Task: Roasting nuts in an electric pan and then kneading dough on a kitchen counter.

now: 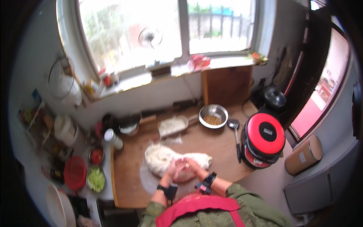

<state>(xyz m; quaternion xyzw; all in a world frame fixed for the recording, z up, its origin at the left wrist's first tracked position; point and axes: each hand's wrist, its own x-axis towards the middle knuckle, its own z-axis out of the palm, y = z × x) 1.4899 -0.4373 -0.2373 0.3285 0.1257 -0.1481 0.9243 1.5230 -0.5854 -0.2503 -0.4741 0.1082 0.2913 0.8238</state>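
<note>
A large mass of pale dough (pixel 160 159) lies on a floured wooden board (pixel 129 181), with a narrower part stretching to the right. My left hand (pixel 172 169) and my right hand (pixel 190 166) meet over its near middle, palms turned partly up and fingers close together. Whether either hand grips any dough cannot be told, as blur hides the fingertips. Behind the dough rests a scoop of flour (pixel 173 125). Farther right are a steel bowl with brown grains or pellets (pixel 213 116) and a spatula with a black handle (pixel 235 133).
A red round electric griddle (pixel 265 134) sits at the board's right edge. On the left stand a bowl of chopped green vegetable (pixel 96 179), a bowl of red food (pixel 96 155), a red lid or basin (pixel 75 172) and a white-lidded jar (pixel 114 139). A cardboard drum (pixel 303 154) is far right.
</note>
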